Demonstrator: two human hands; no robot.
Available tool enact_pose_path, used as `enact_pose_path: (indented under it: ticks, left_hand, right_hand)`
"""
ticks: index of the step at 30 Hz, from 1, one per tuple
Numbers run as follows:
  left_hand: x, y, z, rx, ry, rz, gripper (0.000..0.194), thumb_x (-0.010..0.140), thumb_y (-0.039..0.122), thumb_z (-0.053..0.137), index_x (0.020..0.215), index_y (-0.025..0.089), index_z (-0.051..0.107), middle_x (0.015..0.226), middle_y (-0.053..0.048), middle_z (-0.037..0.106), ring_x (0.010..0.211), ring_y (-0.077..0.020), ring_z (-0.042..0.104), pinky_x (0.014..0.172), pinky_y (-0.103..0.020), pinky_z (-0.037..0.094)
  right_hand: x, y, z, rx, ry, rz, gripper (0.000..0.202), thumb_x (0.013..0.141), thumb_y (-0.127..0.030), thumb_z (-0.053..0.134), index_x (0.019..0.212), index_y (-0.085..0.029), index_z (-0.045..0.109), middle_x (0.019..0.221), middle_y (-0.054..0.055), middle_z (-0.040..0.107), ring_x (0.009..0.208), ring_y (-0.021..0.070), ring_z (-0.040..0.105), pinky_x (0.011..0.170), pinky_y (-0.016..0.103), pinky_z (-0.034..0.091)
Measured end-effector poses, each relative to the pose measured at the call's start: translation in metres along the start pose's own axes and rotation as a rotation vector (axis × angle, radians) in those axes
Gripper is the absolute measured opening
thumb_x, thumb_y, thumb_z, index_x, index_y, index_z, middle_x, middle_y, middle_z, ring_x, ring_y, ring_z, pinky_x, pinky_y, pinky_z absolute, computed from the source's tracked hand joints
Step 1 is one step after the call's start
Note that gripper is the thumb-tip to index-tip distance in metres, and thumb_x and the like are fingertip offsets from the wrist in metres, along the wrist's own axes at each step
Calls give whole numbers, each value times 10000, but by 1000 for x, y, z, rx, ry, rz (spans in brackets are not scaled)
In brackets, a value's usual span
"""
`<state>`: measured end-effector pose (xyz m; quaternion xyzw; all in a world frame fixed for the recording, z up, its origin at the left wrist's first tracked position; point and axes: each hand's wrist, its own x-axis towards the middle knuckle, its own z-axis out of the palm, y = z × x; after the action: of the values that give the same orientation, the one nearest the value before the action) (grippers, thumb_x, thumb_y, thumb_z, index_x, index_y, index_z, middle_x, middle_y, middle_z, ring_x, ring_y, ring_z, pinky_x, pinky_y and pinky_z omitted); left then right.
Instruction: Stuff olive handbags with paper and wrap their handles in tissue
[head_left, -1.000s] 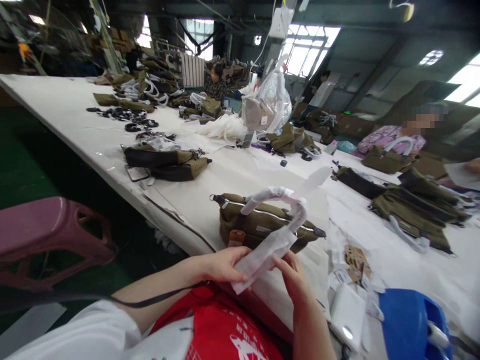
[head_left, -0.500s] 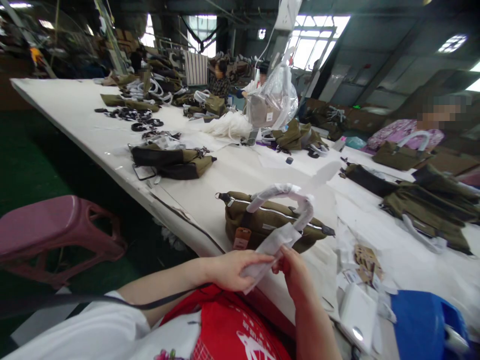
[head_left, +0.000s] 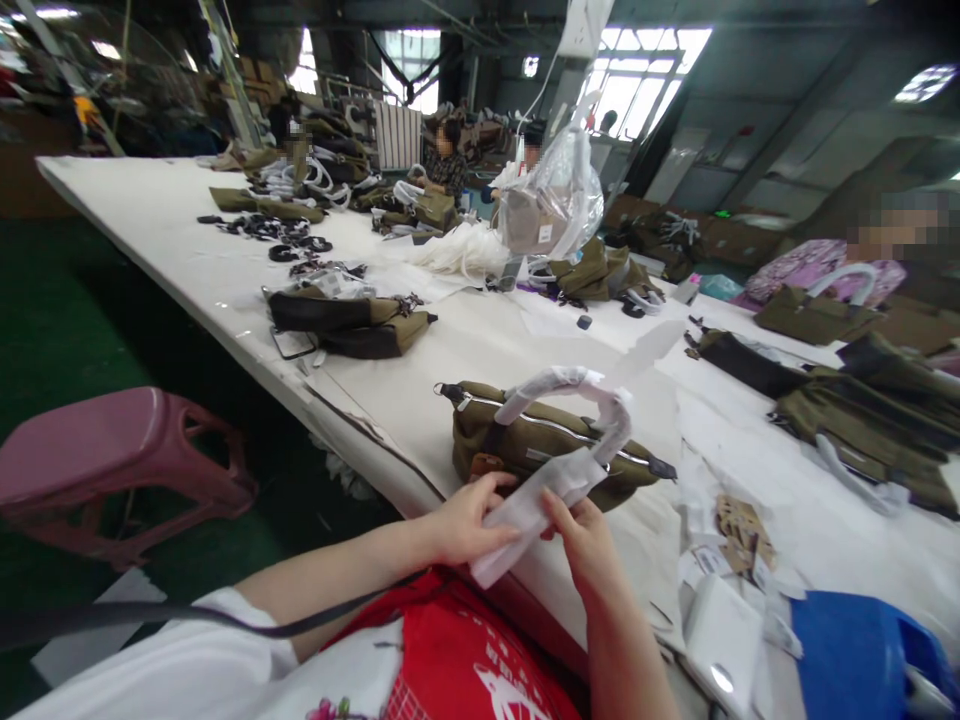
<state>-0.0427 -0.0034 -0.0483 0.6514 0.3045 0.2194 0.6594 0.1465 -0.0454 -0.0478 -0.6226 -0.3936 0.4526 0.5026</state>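
White worktable (head_left: pixel 487 340) | olive bag (head_left: pixel 517 438), label (head_left: pixel 536 455) unreadable | left hand (head_left: pixel 474 525), right hand (head_left: pixel 586 538) pinching white wrap (head_left: pixel 526 508)

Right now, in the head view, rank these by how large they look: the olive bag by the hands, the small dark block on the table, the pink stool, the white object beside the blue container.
1. Pink stool
2. Olive bag
3. White object
4. Small dark block, lying farther off

White paper (head_left: pixel 534 512) is pinched by the left hand (head_left: pixel 472 522) and right hand (head_left: pixel 583 535) in front of an olive bag (head_left: pixel 474 430) with a wrapped handle (head_left: pixel 556 379); the bag is supported by a white table (head_left: pixel 397 395).
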Motion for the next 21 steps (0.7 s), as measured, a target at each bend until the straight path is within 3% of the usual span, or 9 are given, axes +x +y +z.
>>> enact_pose_path:
  ticks: [2,4,8,10,13,14,15,18,21]
  left_hand:
    - [2,-4,3,-211,-162,-194,695,747,569,675,1231,83,561,893,-119,707,706,-196,663,645,-298,525]
    - [3,-4,6,-311,-281,-281,691,710,655,668,1095,84,620,833,-111,705,650,-186,654,605,-283,513]
    - [6,-5,9,-203,-261,-247,618,695,658,688,940,93,639,802,-96,713,663,-178,648,607,-254,494]
    - [10,-9,8,-137,-267,-235,568,726,644,669,898,104,633,811,-92,720,677,-181,648,610,-250,488]
    - [17,-14,6,-79,-273,-243,546,748,646,643,889,120,624,798,-80,721,676,-188,647,608,-257,488]
    - [18,-15,6,-65,-278,-242,548,748,651,638,883,121,624,792,-80,721,678,-191,646,608,-259,487]
    - [19,-16,6,-52,-286,-240,551,748,656,634,874,120,626,791,-83,720,684,-194,646,612,-259,487]
    - [20,-18,7,-38,-302,-243,561,750,663,627,879,117,628,811,-96,721,703,-200,643,623,-263,488]
    - [22,-20,10,-47,-316,-256,571,752,669,621,892,116,629,824,-104,719,698,-199,634,619,-267,486]
  right_hand:
    - [-1,2,-1,-9,-4,-14,520,672,-672,717,659,-171,579,533,1,565,489,134,496,480,265,421]
    - [-7,1,-4,-23,-19,-20,524,692,-683,691,669,-174,573,541,4,571,487,136,508,474,264,429]
    - [-28,-4,-37,-118,-84,-58,486,777,-634,643,865,-156,644,613,20,631,565,161,594,561,278,498]
    - [-40,-5,-76,-228,52,-104,468,823,-598,609,987,-161,647,666,24,654,626,169,624,628,287,522]
    - [-64,1,-164,-473,580,-68,483,819,-620,561,983,-175,651,730,43,675,703,198,648,707,309,535]
    - [-74,4,-198,-589,807,5,494,813,-638,528,975,-190,657,781,54,693,762,215,661,755,319,531]
    - [-84,7,-230,-633,933,69,489,817,-612,513,1004,-185,659,870,91,708,866,254,663,828,360,513]
    - [-114,18,-312,-690,1111,274,364,769,-483,543,858,-164,695,911,189,701,1069,405,588,959,553,391]
    - [-137,37,-352,-631,1064,427,292,710,-419,549,570,-185,656,662,171,674,961,410,637,897,558,429]
